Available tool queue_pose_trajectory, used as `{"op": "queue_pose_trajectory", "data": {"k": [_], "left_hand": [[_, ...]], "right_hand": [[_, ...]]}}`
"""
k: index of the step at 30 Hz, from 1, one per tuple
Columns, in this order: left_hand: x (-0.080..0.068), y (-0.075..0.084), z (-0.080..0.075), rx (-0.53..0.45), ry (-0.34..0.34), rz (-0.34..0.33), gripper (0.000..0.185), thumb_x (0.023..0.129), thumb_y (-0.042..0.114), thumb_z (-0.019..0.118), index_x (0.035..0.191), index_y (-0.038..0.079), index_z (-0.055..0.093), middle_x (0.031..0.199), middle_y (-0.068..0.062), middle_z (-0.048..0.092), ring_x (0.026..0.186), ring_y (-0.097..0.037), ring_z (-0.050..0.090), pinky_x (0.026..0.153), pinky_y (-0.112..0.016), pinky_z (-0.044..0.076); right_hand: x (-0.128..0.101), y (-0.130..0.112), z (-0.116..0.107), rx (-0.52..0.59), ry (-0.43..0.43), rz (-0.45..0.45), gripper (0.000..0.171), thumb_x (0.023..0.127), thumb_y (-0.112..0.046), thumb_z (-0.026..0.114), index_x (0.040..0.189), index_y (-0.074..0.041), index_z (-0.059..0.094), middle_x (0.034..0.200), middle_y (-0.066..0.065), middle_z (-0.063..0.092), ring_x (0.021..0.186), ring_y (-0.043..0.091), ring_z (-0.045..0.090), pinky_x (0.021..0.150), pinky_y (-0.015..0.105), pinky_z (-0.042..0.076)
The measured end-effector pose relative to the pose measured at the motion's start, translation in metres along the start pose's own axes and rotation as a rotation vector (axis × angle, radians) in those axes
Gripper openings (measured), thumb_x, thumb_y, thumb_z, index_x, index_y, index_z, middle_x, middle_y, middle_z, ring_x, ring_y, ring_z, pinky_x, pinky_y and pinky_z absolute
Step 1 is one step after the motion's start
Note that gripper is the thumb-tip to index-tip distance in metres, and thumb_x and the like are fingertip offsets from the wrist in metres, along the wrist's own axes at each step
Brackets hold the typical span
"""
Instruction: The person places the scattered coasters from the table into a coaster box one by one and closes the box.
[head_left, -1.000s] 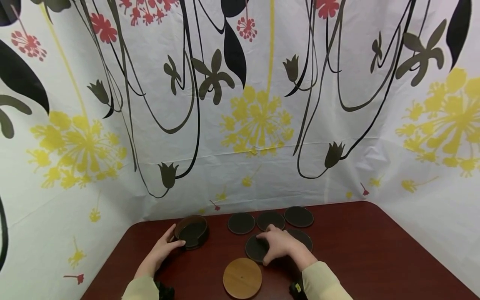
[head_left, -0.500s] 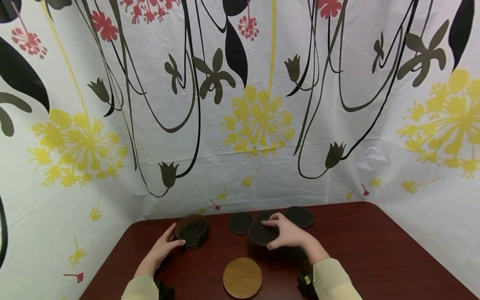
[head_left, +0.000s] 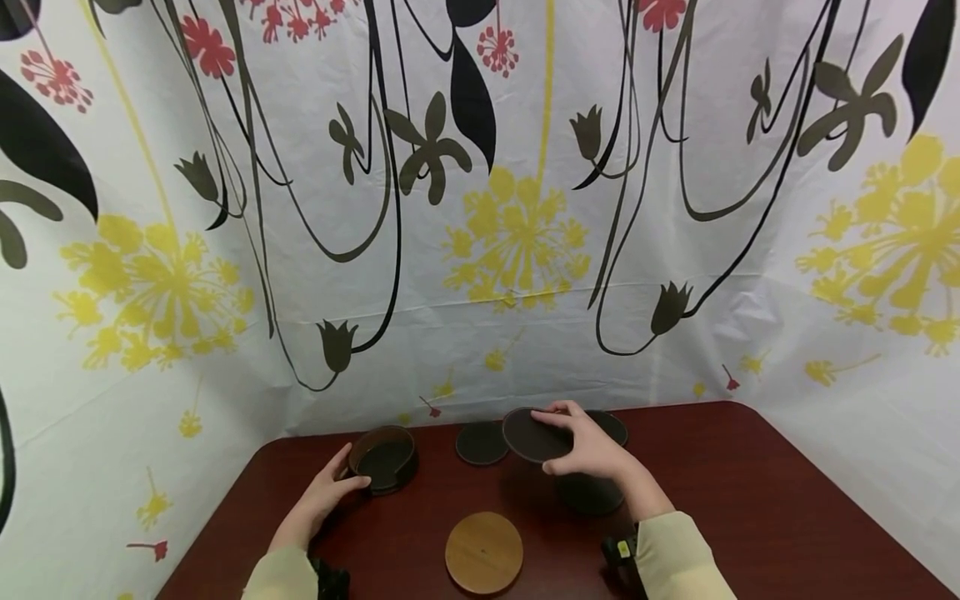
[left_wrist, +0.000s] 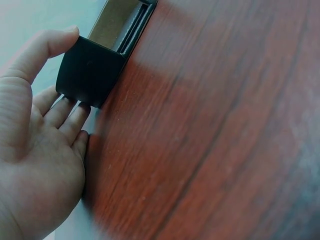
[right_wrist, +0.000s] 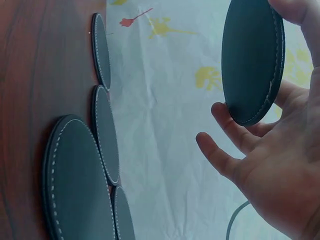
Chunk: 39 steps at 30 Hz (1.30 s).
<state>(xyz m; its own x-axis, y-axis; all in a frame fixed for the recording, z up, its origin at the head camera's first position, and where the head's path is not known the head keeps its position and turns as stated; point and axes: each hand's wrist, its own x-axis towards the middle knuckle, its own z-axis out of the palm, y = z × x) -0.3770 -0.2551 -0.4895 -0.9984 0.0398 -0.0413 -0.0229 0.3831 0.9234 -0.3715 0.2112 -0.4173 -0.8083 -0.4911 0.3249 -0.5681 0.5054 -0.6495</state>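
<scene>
My right hand (head_left: 564,443) pinches a dark round coaster (head_left: 534,435) by its edge and holds it tilted in the air above the red-brown table (head_left: 750,500). In the right wrist view the thumb and fingers of this hand (right_wrist: 262,80) clasp the stitched coaster (right_wrist: 247,50). My left hand (head_left: 335,487) grips the side of a round dark coaster holder (head_left: 382,458) at the left. In the left wrist view, that hand (left_wrist: 72,75) has its thumb on one side of the holder (left_wrist: 92,70) and its fingers on the other.
Three more dark coasters lie on the table: one (head_left: 482,442) left of the lifted one, one (head_left: 615,427) behind my right hand, one (head_left: 590,493) under my right wrist. A round wooden disc (head_left: 483,552) lies near the front edge. A flowered sheet (head_left: 510,233) closes off the back and sides.
My right hand has lifted one coaster off the table and carried it up and back. The left hand and holder have stayed still.
</scene>
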Motion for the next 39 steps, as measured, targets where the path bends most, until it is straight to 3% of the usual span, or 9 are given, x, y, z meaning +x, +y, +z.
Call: {"op": "queue_pose_trajectory", "data": {"k": [7, 20, 28, 39], "left_hand": [[-0.001, -0.004, -0.003, -0.003, 0.002, -0.012, 0.092, 0.088, 0.024, 0.073, 0.157, 0.009, 0.013, 0.158, -0.024, 0.013, 0.143, -0.043, 0.014, 0.109, -0.061, 0.022], [0.000, -0.005, -0.010, -0.005, -0.003, 0.012, 0.093, 0.088, 0.025, 0.073, 0.157, 0.008, 0.013, 0.157, -0.025, 0.014, 0.142, -0.045, 0.014, 0.108, -0.060, 0.023], [0.000, -0.004, -0.007, -0.011, 0.008, 0.014, 0.090, 0.089, 0.021, 0.072, 0.157, 0.008, 0.014, 0.157, -0.025, 0.015, 0.142, -0.045, 0.015, 0.108, -0.061, 0.024], [0.002, -0.002, -0.001, -0.036, 0.009, 0.016, 0.090, 0.087, 0.022, 0.073, 0.157, 0.011, 0.017, 0.159, -0.022, 0.015, 0.142, -0.044, 0.016, 0.107, -0.061, 0.025]], "right_hand": [[0.001, -0.009, -0.002, 0.005, -0.003, -0.025, 0.079, 0.075, -0.036, 0.080, 0.144, -0.014, 0.050, 0.141, 0.016, 0.034, 0.114, 0.031, 0.044, 0.085, 0.044, 0.041], [0.018, -0.021, 0.008, 0.067, 0.008, -0.105, 0.077, 0.074, -0.032, 0.081, 0.143, -0.017, 0.051, 0.142, 0.014, 0.034, 0.118, 0.030, 0.042, 0.087, 0.048, 0.041], [0.050, -0.021, 0.023, 0.097, -0.012, -0.082, 0.076, 0.076, -0.035, 0.080, 0.145, -0.023, 0.049, 0.147, 0.012, 0.030, 0.125, 0.029, 0.038, 0.092, 0.048, 0.039], [0.105, -0.032, 0.056, 0.066, -0.136, -0.076, 0.078, 0.075, -0.038, 0.079, 0.145, -0.023, 0.048, 0.146, 0.010, 0.029, 0.113, 0.025, 0.044, 0.086, 0.042, 0.042]]}}
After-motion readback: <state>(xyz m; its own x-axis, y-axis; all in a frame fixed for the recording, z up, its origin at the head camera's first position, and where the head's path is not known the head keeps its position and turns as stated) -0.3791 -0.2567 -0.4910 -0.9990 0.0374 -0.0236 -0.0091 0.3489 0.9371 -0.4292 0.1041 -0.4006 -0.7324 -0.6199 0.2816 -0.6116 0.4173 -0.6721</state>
